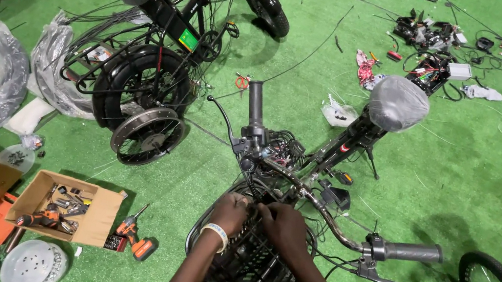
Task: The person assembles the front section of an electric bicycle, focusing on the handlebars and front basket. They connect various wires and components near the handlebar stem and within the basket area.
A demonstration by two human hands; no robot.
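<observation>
Grip: I can't tell what my left hand [230,212] and right hand [281,225] pinch; fingers curl among cables [280,150].
Edges: both sit on basket [243,263] rim, under handlebar [321,208].
Room: open turf [464,179] right.

Green turf [478,181] underfoot. Black basket [243,263], black handlebar grips [407,251], silver bar [321,208]. Grey wrapped saddle [398,104]. White wristband [216,231] on the left hand [230,212]. Brown cardboard box [93,216], orange-and-black drill [134,237], red scissors [242,82].
</observation>
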